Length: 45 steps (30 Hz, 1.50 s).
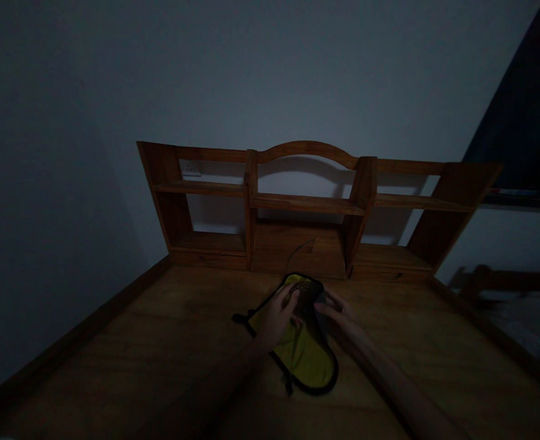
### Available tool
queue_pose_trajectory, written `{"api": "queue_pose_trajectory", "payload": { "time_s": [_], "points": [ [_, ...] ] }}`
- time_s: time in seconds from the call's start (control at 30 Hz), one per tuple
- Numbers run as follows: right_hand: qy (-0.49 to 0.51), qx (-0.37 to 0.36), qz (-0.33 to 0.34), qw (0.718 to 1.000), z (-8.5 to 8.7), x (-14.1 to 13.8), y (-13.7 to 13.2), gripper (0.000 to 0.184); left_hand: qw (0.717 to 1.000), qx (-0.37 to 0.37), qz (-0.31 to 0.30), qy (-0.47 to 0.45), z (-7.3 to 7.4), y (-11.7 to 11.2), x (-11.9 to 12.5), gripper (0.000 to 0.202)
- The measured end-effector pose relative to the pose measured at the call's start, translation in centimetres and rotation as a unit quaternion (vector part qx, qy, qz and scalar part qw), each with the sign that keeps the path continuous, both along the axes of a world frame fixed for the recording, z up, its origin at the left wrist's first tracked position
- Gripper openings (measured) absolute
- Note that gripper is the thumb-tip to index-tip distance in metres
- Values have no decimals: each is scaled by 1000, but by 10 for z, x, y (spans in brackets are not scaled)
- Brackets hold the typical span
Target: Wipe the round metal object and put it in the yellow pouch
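Observation:
A yellow cloth (313, 366) with black edging lies partly spread on the wooden table, one side folded up to show a grey face. Between my hands, on the cloth, is a dark brown, slightly shiny object (303, 297) with curved lines; the dim light hides its kind. My left hand (277, 313) curls its fingers around the object's left side. With the thumb in front and the fingers behind, my right hand (340, 315) grips the grey folded part of the cloth against the object's right side.
A wooden shelf unit (306, 203) with several compartments stands along the table's back edge, against the wall. Raised wooden rims border the table (159, 342) on the left and right. A wall socket (191, 168) shows through the upper left compartment. A dark window-like panel (521, 122) is far right.

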State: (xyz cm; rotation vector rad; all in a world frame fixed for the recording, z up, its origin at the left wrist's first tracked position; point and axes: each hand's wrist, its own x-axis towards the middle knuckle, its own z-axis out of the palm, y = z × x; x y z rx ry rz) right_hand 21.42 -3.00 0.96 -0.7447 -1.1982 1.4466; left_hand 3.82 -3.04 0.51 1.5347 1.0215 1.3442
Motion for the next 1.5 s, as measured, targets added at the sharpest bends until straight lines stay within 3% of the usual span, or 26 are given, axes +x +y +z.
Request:
{"api": "queue_pose_trajectory", "payload": {
  "time_s": [0.27, 0.43, 0.63, 0.83, 1.07, 1.2, 1.5],
  "points": [
    [10, 5, 19, 1000, 6, -4, -5, 48, 993, 74, 63, 72, 5, 0, -6, 40],
    [7, 6, 15, 1000, 1, -2, -1, 47, 974, 146, 117, 129, 7, 1, -7, 32],
    [25, -22, 10, 999, -6, -1, 4, 43, 964, 164, 137, 157, 4, 2, -9, 33],
    [23, -40, 0, 999, -13, 1, 10, 33, 964, 139, 159, 160, 5, 5, -11, 26],
    [17, -49, -36, 998, -14, 4, 11, 30, 989, -23, 103, 103, 1, 5, -13, 39],
    [14, -37, -27, 999, -12, 2, 9, 32, 989, -36, 97, 108, 0, 4, -13, 40],
    [-8, -36, -22, 999, -2, -1, 2, 48, 956, 134, 180, 188, 4, 5, -12, 23]
  ]
}}
